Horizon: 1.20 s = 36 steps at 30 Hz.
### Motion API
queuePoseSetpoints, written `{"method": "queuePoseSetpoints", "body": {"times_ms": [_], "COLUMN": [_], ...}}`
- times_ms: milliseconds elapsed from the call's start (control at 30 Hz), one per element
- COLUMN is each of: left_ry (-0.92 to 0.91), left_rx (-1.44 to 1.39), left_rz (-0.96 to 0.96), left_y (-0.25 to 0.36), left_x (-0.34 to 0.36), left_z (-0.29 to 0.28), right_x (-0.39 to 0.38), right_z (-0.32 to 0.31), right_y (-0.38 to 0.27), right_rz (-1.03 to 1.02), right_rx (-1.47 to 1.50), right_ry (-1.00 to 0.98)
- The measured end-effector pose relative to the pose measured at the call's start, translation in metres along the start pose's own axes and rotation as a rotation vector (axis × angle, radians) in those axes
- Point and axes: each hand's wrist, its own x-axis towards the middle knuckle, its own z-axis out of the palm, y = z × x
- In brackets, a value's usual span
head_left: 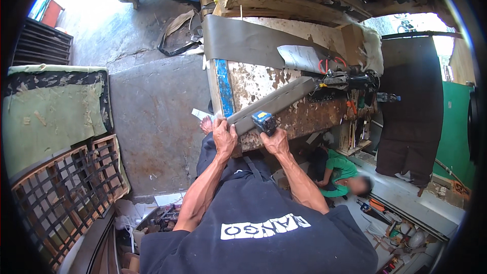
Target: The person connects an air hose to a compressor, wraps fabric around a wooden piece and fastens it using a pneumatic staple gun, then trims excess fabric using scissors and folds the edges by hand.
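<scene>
A long, narrow strip-like piece covered in grey-brown upholstery material (276, 104) lies slantwise over the near part of a worn workbench (261, 78). My left hand (224, 137) is closed around its near left end, thumb on top. In my right hand (275, 141) is a blue-and-black handheld power tool (264, 121) with a yellow patch, held beside the near edge of the covered piece. Its working end is hidden, so I cannot tell whether it touches the piece.
Grey-brown sheet material (243, 40), white paper (299, 57) and orange-handled scissors (332, 64) lie on the bench. A person in a green shirt (345, 170) crouches low at right. A webbed wooden frame (73, 177) and green padded panel (56, 106) stand at left.
</scene>
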Motion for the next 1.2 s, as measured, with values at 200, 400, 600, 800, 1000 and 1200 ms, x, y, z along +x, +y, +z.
{"method": "queuePoseSetpoints", "body": {"times_ms": [200, 400, 600, 800, 1000, 1200], "left_ry": [0.018, 0.063, 0.1, 0.117, 0.141, 0.134], "left_rx": [-0.011, 0.012, 0.048, 0.094, 0.142, 0.148], "left_rz": [0.021, 0.057, 0.118, 0.121, 0.149, 0.107], "left_y": [-0.001, -0.001, -0.008, -0.011, -0.008, -0.004], "left_x": [-0.001, 0.0, 0.0, -0.002, -0.004, -0.002], "left_z": [0.001, 0.004, 0.01, 0.015, 0.016, 0.019], "right_x": [0.012, 0.035, 0.042, 0.057, 0.061, 0.076], "right_z": [-0.012, -0.025, -0.038, -0.054, -0.068, -0.074], "right_y": [0.014, 0.025, 0.033, 0.04, 0.05, 0.055], "right_rz": [0.005, 0.062, -0.028, -0.022, 0.007, -0.041], "right_rx": [0.0, 0.008, 0.067, 0.072, 0.053, 0.037], "right_ry": [-0.017, 0.054, 0.064, 0.078, 0.058, 0.046]}}
